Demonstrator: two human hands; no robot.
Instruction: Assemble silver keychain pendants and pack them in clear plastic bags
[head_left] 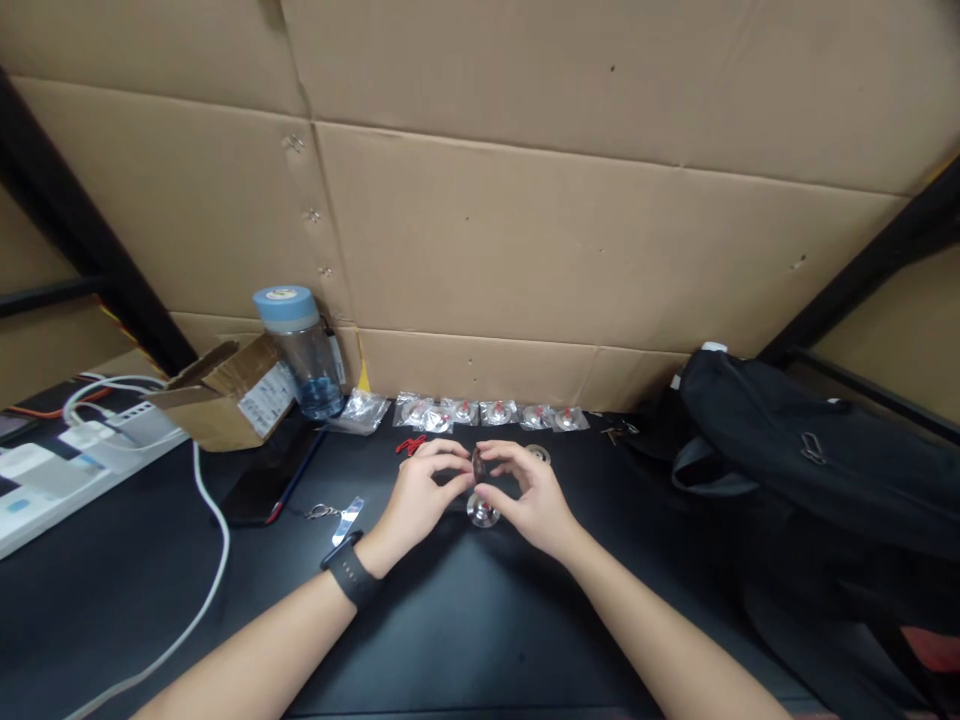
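Observation:
Between the fingertips of my left hand (431, 485) and my right hand (529, 495) stands a small dark round disc (479, 466), seen nearly edge-on. Both hands are curled in a pinch around it. Just beneath, a shiny round metal part (482, 511) with a bit of red at its middle lies on the black table. A second round metal part (538, 454) is partly hidden behind my right hand. Small red pieces (410, 445) lie behind my left hand.
Several clear-bagged metal discs (497, 412) line the cardboard wall (480, 240). Leftward are a bottle (300, 350), an opened carton (225, 395), a phone (262, 485), a keyring (337, 518) and a power strip (82, 465) with a white cable. A black bag (810, 460) fills the right.

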